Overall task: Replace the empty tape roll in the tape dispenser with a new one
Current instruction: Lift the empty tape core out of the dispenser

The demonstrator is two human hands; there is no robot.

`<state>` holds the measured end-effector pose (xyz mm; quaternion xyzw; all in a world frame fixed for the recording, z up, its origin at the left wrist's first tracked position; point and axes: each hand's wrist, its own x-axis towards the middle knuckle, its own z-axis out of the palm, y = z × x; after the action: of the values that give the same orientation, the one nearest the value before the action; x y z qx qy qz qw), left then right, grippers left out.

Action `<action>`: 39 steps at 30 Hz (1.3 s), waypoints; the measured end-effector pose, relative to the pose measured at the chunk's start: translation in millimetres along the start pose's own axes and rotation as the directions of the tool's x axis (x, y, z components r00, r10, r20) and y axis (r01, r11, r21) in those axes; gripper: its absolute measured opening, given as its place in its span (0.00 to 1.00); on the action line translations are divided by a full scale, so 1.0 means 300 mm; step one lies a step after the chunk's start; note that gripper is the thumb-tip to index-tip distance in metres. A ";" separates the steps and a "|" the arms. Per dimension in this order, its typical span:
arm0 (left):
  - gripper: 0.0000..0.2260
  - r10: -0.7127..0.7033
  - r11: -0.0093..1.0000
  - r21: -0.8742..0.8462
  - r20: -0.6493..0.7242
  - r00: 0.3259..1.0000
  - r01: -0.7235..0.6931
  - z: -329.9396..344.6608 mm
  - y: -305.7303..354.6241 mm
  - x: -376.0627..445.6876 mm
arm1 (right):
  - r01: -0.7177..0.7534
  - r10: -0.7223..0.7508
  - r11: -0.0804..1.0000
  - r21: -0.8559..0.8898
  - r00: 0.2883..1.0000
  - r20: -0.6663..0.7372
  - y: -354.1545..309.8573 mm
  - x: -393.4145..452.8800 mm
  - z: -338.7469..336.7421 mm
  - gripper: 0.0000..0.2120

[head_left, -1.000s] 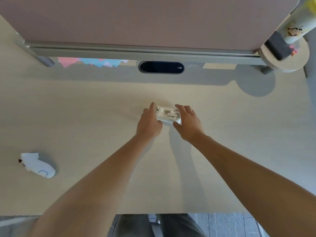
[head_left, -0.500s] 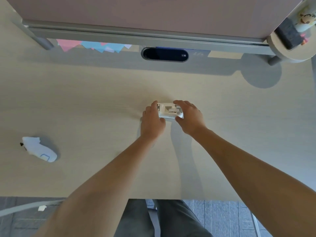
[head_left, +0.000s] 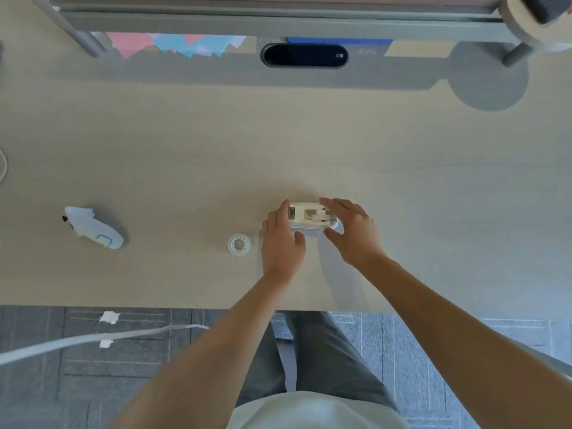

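Gripping the dispenser from both sides, the two hands meet near the middle of the desk. The left hand is at the left end of the dispenser: its fingers are curled against that end and its thumb lies under the near edge. The right hand closes on the right end, with its fingers over the far edge and the thumb pressed on the near corner. So both hands are partly closed and each has hold of the dispenser, which is white, lies flat on the desk and shows its open inside to the camera. A small white part sits in the hollow; whether this is an empty core cannot be told.

The tape roll lies flat on the desk just to the left of the left hand, apart from it, and no hand touches it. It is clear and has a white core.

Well apart, on the left side of the desk, lies a white controller. At the far edge there is a dark oval opening, and coloured papers show under a grey rail. Below the near edge of the desk, the floor is grey, with a pale strap across it.
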<state>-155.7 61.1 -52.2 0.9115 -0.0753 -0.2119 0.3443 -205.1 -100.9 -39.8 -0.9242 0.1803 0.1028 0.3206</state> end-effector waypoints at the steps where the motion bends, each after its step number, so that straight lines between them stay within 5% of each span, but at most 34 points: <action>1: 0.31 0.014 1.000 0.009 -0.002 1.000 -0.014 0.005 -0.014 -0.027 | 0.008 -0.008 1.000 0.001 1.000 -0.003 0.009 -0.027 0.014 0.30; 12: 0.31 0.194 0.979 0.082 -0.086 0.977 -0.187 0.075 -0.123 -0.074 | 0.130 -0.119 0.989 0.064 0.980 -0.162 0.090 -0.122 0.157 0.32; 22: 0.31 0.358 0.933 0.114 -0.207 0.910 -0.341 0.140 -0.223 -0.051 | 0.114 0.008 0.946 0.304 0.927 -0.374 0.110 -0.137 0.286 0.33; 35: 0.40 0.544 0.837 0.083 -0.233 0.806 -0.541 0.176 -0.292 -0.108 | 0.164 -0.104 0.983 0.083 0.866 -0.489 0.162 -0.166 0.367 0.37; 39: 0.35 0.615 0.788 0.175 -0.206 0.761 -0.590 0.178 -0.316 -0.125 | 0.197 -0.164 0.980 0.011 0.845 -0.509 0.156 -0.175 0.373 0.39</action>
<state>-213.7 111.1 -138.0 0.8740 -0.3305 0.0317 0.3547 -280.1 -50.6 -136.2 -0.9210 0.1733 -0.1794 0.2991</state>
